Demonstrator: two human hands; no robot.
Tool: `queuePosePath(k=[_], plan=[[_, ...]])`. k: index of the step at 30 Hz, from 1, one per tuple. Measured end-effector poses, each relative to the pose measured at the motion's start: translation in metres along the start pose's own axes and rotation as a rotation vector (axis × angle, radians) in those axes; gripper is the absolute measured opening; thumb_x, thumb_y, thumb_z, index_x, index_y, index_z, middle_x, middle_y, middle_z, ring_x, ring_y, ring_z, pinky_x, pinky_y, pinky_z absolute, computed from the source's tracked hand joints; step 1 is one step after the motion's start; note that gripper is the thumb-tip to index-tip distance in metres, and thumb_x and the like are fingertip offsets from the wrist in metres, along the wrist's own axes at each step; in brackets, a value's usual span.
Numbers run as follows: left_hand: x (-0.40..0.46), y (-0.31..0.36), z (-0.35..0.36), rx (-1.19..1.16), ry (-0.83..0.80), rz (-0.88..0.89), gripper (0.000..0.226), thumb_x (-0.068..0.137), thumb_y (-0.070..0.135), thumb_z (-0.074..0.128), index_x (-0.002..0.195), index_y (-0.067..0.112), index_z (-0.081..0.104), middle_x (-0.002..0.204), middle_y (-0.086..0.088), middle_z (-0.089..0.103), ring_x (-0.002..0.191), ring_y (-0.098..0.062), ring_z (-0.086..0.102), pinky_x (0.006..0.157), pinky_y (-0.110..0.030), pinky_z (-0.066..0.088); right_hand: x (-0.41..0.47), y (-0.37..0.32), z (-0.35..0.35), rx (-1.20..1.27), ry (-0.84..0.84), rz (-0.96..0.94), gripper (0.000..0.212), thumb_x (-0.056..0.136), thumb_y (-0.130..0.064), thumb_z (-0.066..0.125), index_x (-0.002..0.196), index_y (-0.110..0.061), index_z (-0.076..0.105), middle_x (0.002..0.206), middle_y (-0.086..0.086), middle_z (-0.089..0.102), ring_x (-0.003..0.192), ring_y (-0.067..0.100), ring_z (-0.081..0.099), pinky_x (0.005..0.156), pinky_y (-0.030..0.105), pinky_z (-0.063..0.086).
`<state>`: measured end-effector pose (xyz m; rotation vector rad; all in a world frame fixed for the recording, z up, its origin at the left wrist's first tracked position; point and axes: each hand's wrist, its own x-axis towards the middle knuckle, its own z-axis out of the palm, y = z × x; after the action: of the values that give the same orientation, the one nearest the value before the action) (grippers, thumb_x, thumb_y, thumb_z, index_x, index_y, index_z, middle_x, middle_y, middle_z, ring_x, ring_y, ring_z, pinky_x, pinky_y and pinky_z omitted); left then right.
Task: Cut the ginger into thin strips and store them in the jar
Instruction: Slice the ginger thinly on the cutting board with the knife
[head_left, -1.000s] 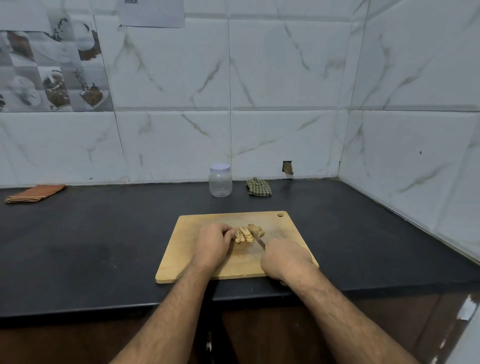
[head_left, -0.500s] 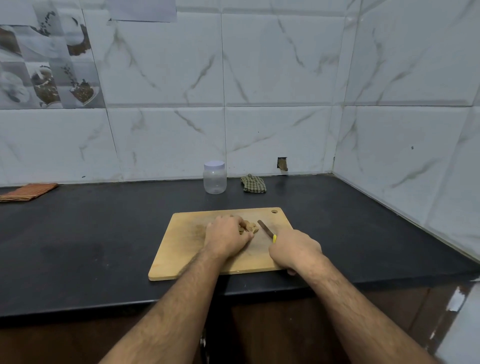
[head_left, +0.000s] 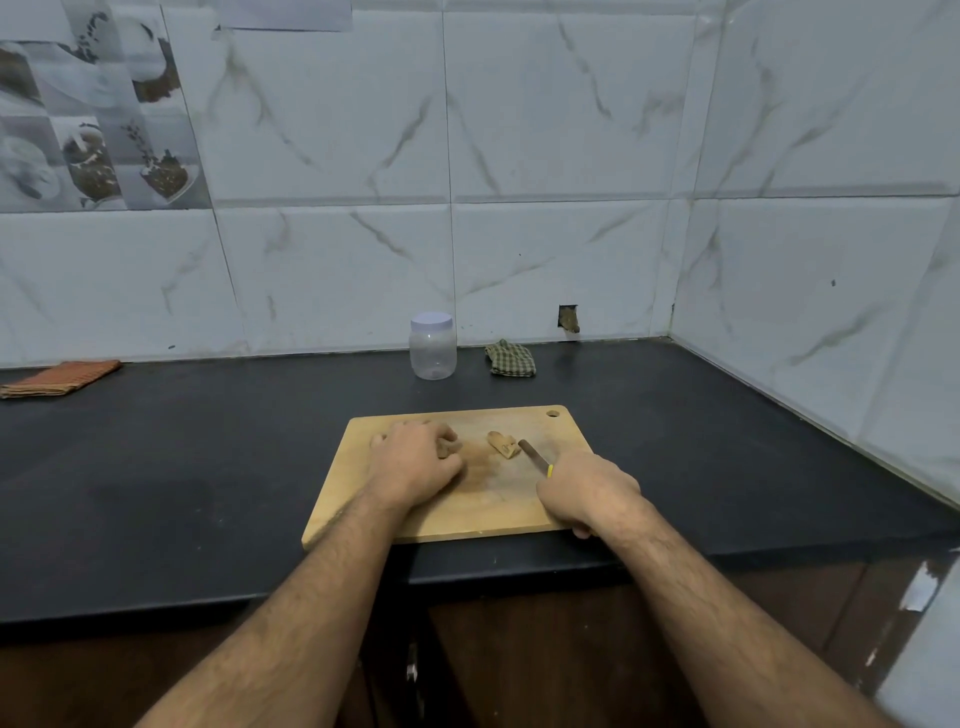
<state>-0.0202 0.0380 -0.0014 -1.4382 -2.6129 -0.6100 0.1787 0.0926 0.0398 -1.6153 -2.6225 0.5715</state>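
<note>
A pale tan ginger piece (head_left: 503, 445), cut face showing, lies toward the far right of the cutting board (head_left: 483, 512). The left hand (head_left: 415, 466) is curled over more ginger at the board's far left. The right hand (head_left: 589, 491) grips a knife (head_left: 535, 457), tip beside the piece. A lidded clear jar (head_left: 432, 353) stands at the bench's (head_left: 156, 467) back edge.

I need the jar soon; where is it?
The jar, lid on, stands at the back of the counter against the wall, behind the cutting board, left of the checked cloth.
</note>
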Motion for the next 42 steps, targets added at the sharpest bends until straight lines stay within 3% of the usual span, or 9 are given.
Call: queuePosePath(k=[5,12,17,22,25,30,35,39,42], plan=[[0.011,0.038,-0.001,-0.061,0.053,0.049,0.035,0.093,0.052,0.052,0.119,0.033,0.064,0.122,0.008,0.063,0.116,-0.017,0.055,0.097,-0.040,0.041,0.001,-0.001,0.001,0.029,0.003,0.004,0.018,0.097,-0.022,0.042,0.090,-0.017,0.057,0.068,-0.002,0.068,0.046,0.012,0.059,0.047,0.022,0.041],[0.024,0.053,0.008,-0.011,-0.080,-0.074,0.037,0.085,0.064,0.058,0.108,0.037,0.068,0.106,0.013,0.069,0.106,-0.014,0.060,0.093,-0.038,0.041,0.002,0.000,0.000,0.054,-0.020,0.004,0.017,0.098,-0.023,0.040,0.097,-0.017,0.055,0.069,-0.001,0.067,0.044,0.011,0.057,0.048,0.022,0.042],[0.022,0.034,0.005,-0.087,-0.129,-0.070,0.019,0.084,0.048,0.068,0.100,0.038,0.069,0.103,0.017,0.068,0.107,-0.011,0.058,0.097,-0.039,0.039,0.006,-0.003,0.005,0.057,-0.024,-0.022,0.019,0.097,-0.023,0.042,0.100,-0.015,0.059,0.068,-0.001,0.069,0.045,0.011,0.059,0.051,0.023,0.045],[0.018,0.029,0.005,-0.168,-0.115,-0.038,0.038,0.086,0.037,0.069,0.124,0.039,0.061,0.119,0.017,0.066,0.118,-0.009,0.054,0.103,-0.038,0.034,0.009,-0.006,0.011,0.089,-0.034,-0.034,0.021,0.096,-0.025,0.042,0.096,-0.015,0.060,0.074,-0.001,0.071,0.047,0.012,0.061,0.055,0.024,0.049],[0.019,0.033,0.001,-0.178,-0.115,-0.001,0.035,0.091,0.036,0.061,0.126,0.040,0.061,0.120,0.016,0.066,0.116,-0.009,0.057,0.106,-0.039,0.037,0.009,-0.006,0.010,0.073,-0.027,-0.044,0.020,0.095,-0.024,0.041,0.095,-0.016,0.061,0.074,-0.001,0.072,0.047,0.013,0.062,0.053,0.023,0.048],[0.017,0.044,-0.001,-0.198,-0.121,0.024,0.023,0.091,0.044,0.060,0.108,0.035,0.071,0.103,0.013,0.071,0.097,-0.010,0.063,0.082,-0.028,0.050,0.006,-0.009,0.008,0.036,-0.016,-0.040,0.017,0.096,-0.023,0.042,0.090,-0.018,0.057,0.070,-0.002,0.068,0.044,0.011,0.058,0.048,0.022,0.037],[0.017,0.035,0.002,-0.300,-0.116,-0.005,0.006,0.088,0.032,0.069,0.093,0.029,0.072,0.094,0.011,0.069,0.094,-0.010,0.062,0.078,-0.027,0.048,0.002,-0.010,0.008,0.063,-0.009,-0.052,0.017,0.095,-0.019,0.041,0.087,-0.018,0.056,0.073,-0.001,0.068,0.045,0.012,0.058,0.046,0.021,0.036],[0.015,0.026,-0.003,-0.320,-0.140,-0.027,0.012,0.087,0.030,0.071,0.098,0.025,0.072,0.094,0.009,0.068,0.088,-0.009,0.060,0.075,-0.027,0.047,-0.003,-0.016,0.005,0.047,-0.010,-0.067,0.017,0.094,-0.010,0.041,0.090,-0.011,0.057,0.068,0.004,0.063,0.045,0.014,0.056,0.043,0.022,0.034],[0.015,0.025,-0.005,-0.329,-0.169,-0.035,0.019,0.088,0.030,0.071,0.106,0.025,0.069,0.093,0.008,0.069,0.085,-0.010,0.062,0.072,-0.026,0.048,-0.003,-0.022,0.007,0.042,-0.012,-0.078,0.015,0.094,-0.009,0.042,0.097,-0.012,0.057,0.078,0.005,0.063,0.050,0.014,0.058,0.042,0.021,0.034]])
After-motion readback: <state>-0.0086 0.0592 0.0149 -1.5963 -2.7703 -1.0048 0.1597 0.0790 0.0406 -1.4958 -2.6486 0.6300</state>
